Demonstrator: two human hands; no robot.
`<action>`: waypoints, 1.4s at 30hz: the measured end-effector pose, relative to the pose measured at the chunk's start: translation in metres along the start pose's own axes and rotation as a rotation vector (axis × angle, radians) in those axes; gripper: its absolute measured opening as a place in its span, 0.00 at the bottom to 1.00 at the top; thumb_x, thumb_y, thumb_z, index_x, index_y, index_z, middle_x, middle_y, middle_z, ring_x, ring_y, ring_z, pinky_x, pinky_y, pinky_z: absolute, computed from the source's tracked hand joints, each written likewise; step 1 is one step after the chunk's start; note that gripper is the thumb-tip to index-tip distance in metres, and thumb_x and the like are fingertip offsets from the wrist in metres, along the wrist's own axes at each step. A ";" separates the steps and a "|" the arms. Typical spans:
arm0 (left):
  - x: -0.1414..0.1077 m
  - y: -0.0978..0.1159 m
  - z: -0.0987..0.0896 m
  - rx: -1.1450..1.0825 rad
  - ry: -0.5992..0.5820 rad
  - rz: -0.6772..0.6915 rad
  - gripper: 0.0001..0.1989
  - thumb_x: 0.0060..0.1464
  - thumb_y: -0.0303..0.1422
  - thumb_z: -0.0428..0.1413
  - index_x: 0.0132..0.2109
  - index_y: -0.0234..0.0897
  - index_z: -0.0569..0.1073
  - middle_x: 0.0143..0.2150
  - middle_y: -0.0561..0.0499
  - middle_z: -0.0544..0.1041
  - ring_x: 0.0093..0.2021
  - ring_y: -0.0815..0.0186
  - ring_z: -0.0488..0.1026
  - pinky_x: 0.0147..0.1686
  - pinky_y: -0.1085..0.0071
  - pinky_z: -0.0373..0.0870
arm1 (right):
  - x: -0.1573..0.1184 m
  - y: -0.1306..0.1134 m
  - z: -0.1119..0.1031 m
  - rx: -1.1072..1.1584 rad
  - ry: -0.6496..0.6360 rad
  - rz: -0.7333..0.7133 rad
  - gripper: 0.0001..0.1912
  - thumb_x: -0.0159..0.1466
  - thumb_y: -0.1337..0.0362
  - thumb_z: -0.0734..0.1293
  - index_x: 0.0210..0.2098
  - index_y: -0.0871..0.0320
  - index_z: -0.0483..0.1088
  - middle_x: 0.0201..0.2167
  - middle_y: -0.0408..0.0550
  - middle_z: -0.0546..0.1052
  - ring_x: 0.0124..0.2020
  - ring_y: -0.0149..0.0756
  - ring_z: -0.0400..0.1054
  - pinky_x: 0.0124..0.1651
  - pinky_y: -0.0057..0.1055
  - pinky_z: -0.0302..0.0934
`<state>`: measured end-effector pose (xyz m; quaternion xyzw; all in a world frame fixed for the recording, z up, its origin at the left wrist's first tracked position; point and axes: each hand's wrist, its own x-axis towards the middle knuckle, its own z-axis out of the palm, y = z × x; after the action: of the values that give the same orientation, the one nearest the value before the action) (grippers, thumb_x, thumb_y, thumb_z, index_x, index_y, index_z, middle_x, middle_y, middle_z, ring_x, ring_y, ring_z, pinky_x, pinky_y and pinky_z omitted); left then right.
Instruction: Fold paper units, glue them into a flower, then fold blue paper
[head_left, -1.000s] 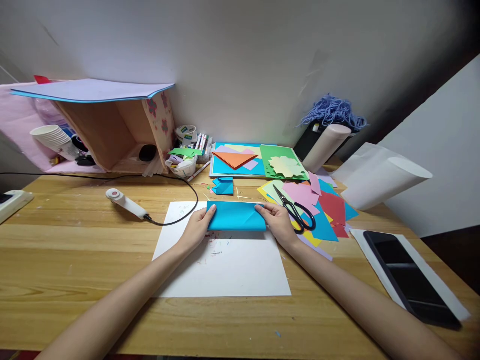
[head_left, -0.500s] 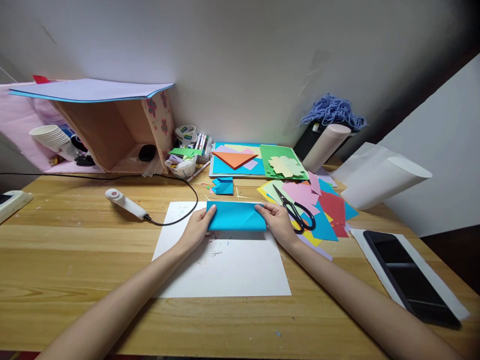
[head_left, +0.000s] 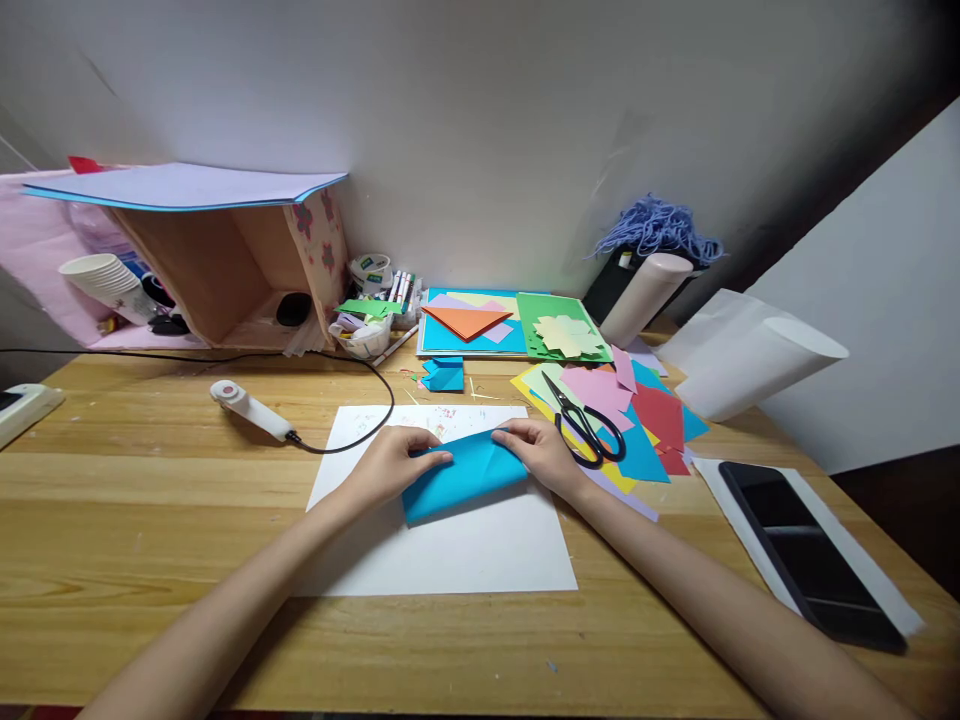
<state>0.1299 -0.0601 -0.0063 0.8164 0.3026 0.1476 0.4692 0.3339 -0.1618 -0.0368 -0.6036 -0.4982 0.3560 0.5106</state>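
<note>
A folded blue sheet of paper (head_left: 469, 480) is held tilted over a white sheet (head_left: 450, 560), its left end lower than its right. My left hand (head_left: 394, 462) grips its upper left edge, thumb lying on the near face and fingers behind. At the upper right corner my right hand (head_left: 541, 452) pinches it between thumb and fingers. A crease runs across the blue paper near its right end. Black-handled scissors (head_left: 585, 425) lie on coloured paper pieces just right of my right hand. Behind the white sheet rests a small folded blue paper piece (head_left: 445, 374).
Left stand an open box (head_left: 217, 270), a corded white handheld device (head_left: 251, 412) and paper cups (head_left: 105, 280). At the back are an orange folded paper (head_left: 469, 322) and a green sheet (head_left: 529, 315). A phone (head_left: 810, 555) and a rolled white sheet (head_left: 772, 365) lie right.
The blue paper has turned from level to slanting, its left end swinging down toward me. My left hand has shifted onto its upper edge; the right hand has moved slightly nearer.
</note>
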 end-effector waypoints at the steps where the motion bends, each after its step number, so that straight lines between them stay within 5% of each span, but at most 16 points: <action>1: -0.001 0.001 0.002 0.026 -0.010 0.032 0.13 0.47 0.42 0.55 0.28 0.37 0.77 0.26 0.50 0.76 0.27 0.65 0.68 0.26 0.74 0.60 | -0.001 -0.001 0.000 -0.005 -0.021 -0.002 0.14 0.56 0.54 0.65 0.26 0.59 0.73 0.24 0.45 0.73 0.28 0.34 0.64 0.30 0.28 0.57; 17: -0.004 -0.003 0.010 0.188 -0.005 0.103 0.15 0.53 0.40 0.49 0.26 0.36 0.72 0.25 0.51 0.73 0.26 0.67 0.66 0.26 0.74 0.57 | 0.000 0.000 0.002 0.065 -0.090 0.051 0.14 0.56 0.54 0.66 0.25 0.59 0.70 0.21 0.41 0.68 0.25 0.29 0.60 0.27 0.25 0.52; 25: -0.005 0.001 0.016 0.104 0.267 0.070 0.14 0.54 0.37 0.49 0.24 0.36 0.66 0.23 0.54 0.68 0.25 0.70 0.63 0.27 0.75 0.57 | 0.003 -0.007 0.001 0.430 -0.098 0.284 0.24 0.55 0.45 0.63 0.35 0.61 0.70 0.26 0.48 0.74 0.29 0.35 0.70 0.35 0.31 0.64; 29: -0.007 0.005 0.026 0.004 0.380 0.074 0.13 0.55 0.37 0.49 0.25 0.35 0.67 0.23 0.54 0.68 0.25 0.71 0.63 0.27 0.75 0.58 | -0.006 -0.012 0.017 0.420 -0.198 0.305 0.23 0.48 0.53 0.72 0.37 0.63 0.70 0.31 0.52 0.76 0.32 0.38 0.71 0.38 0.34 0.66; 42: -0.005 0.004 0.037 -0.131 0.420 0.034 0.13 0.53 0.37 0.51 0.26 0.34 0.68 0.23 0.54 0.69 0.26 0.71 0.63 0.26 0.76 0.59 | -0.011 -0.018 0.031 0.382 -0.125 0.397 0.21 0.47 0.51 0.71 0.27 0.66 0.70 0.21 0.50 0.76 0.19 0.30 0.70 0.25 0.26 0.65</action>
<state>0.1462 -0.0897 -0.0219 0.7403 0.3696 0.3419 0.4454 0.2980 -0.1644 -0.0272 -0.5590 -0.3247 0.5729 0.5038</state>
